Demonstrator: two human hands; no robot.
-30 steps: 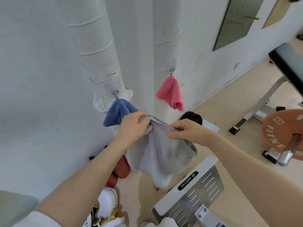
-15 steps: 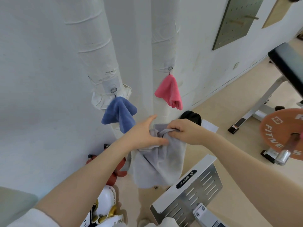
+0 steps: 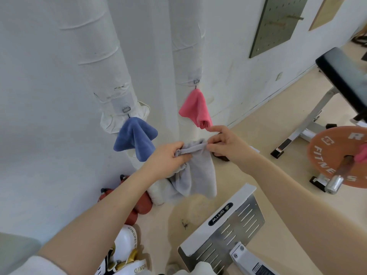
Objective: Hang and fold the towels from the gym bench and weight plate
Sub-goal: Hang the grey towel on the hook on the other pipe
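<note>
A grey towel [image 3: 198,173] hangs folded in the air in front of two white wrapped pipes. My left hand [image 3: 166,157] pinches its top edge on the left and my right hand [image 3: 224,139] pinches the same edge on the right. A blue towel [image 3: 135,137] hangs from a hook on the left pipe. A pink towel [image 3: 195,108] hangs from a hook on the right pipe. The orange weight plate [image 3: 335,153] sits on a bar at the right, with a bit of pink cloth [image 3: 362,153] at its hub. The black gym bench pad [image 3: 345,74] is at the upper right.
A metal footplate of a machine [image 3: 228,221] lies below the towel. Red kettlebells [image 3: 143,203] and white-and-gold boxing gloves [image 3: 127,253] lie on the floor at the lower left. A pegboard [image 3: 278,22] hangs on the wall. The bench's frame [image 3: 309,120] stands on the beige floor.
The grey towel has been folded narrower. Both hands have come together along its top edge and shifted a little to the right, toward the pink towel.
</note>
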